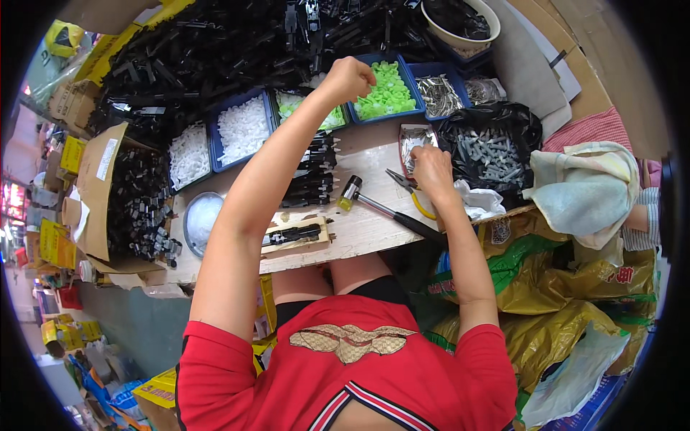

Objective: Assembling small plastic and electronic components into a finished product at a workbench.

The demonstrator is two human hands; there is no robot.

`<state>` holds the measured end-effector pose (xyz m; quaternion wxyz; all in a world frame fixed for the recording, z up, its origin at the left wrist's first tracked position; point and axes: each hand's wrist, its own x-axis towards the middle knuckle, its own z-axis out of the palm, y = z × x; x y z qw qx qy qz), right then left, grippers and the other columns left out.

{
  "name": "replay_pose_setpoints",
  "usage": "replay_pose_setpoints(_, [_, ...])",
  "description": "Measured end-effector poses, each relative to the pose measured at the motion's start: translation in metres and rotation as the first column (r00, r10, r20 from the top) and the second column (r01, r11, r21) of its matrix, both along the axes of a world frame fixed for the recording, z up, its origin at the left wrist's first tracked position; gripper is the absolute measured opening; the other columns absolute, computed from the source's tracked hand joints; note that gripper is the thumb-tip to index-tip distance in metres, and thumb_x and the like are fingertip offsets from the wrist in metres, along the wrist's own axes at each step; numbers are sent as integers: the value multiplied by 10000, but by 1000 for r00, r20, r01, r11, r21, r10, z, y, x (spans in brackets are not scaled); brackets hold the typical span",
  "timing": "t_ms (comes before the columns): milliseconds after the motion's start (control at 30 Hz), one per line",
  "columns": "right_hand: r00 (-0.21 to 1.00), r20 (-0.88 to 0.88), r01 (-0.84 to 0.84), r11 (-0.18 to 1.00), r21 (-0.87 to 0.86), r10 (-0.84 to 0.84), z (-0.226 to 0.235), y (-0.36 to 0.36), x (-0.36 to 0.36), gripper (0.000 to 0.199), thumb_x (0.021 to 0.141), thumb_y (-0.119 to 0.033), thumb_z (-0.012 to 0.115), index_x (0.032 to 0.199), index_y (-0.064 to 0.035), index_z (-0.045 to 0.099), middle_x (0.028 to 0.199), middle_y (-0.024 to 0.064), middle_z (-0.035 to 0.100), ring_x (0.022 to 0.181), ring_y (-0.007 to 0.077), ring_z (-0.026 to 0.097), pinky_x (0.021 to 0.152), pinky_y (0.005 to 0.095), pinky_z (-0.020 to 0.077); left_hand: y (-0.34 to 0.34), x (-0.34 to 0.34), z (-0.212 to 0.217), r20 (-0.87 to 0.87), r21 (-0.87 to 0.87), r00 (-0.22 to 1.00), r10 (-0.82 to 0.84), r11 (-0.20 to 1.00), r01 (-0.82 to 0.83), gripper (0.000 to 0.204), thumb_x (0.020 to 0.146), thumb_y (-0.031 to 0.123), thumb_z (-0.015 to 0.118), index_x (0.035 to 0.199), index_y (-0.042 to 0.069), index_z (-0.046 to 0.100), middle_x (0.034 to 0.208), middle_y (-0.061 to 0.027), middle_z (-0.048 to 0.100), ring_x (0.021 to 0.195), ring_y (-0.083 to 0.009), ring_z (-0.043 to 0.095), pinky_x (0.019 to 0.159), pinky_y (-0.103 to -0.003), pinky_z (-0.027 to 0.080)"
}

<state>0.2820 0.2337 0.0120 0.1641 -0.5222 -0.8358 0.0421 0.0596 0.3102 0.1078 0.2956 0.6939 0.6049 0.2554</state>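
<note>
My left hand reaches over the near left part of a blue bin of small bright green plastic pieces. Its fingers are curled together, and I cannot make out what is in them. At a small red-edged tray of thin metal pieces, my right hand has its fingertips down and drawn together; their contents are hidden. Below that hand lie pliers with yellow-and-black handles and a hammer. A wooden fixture in front of me holds a black part.
Black assemblies lie stacked mid-table, below bins of white pieces. Black parts heap up behind. A cardboard box and round dish stand left; a black bag of grey pieces and a cloth lie right.
</note>
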Motion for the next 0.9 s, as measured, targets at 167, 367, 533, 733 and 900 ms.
replay_pose_setpoints(167, [986,-162,-9,991,134,31,10,-5,8,149,692,19,562,795,-67,627,848,93,580,845,290,561,682,411,397,-66,-8,17,577,-31,816,36,999,-22,230,760,22,646,970,-70,617,709,-80,605,596,-124,572,551,-272,490])
replay_pose_setpoints(367, [670,-639,-432,898,77,377,71,-56,-33,99,761,55,561,838,-6,577,824,104,527,796,256,530,682,322,418,-194,-19,-11,870,-213,463,171,976,40,217,807,36,624,1009,-41,598,764,-91,610,615,-129,573,552,-262,491])
replay_pose_setpoints(533, [559,-564,-633,752,182,607,89,-89,-68,138,740,68,578,851,-14,585,857,93,525,815,256,522,682,321,421,-249,-31,-44,944,-235,264,199,966,111,207,854,95,595,1027,-19,599,802,-96,626,636,-128,595,558,-268,510])
replay_pose_setpoints(733, [537,-469,-693,684,230,702,84,-99,-91,145,701,25,564,806,-73,586,785,50,510,776,226,498,669,338,355,-273,-41,-48,934,-238,295,202,967,90,204,873,109,572,1030,-18,602,807,-82,625,653,-120,600,567,-260,512])
replay_pose_setpoints(900, [534,-410,-726,650,226,739,88,-102,-97,161,673,31,560,793,-74,583,782,53,501,773,227,498,661,332,361,-279,-47,-49,921,-219,347,176,972,89,218,885,126,558,1050,-10,602,814,-74,627,658,-111,599,574,-256,512])
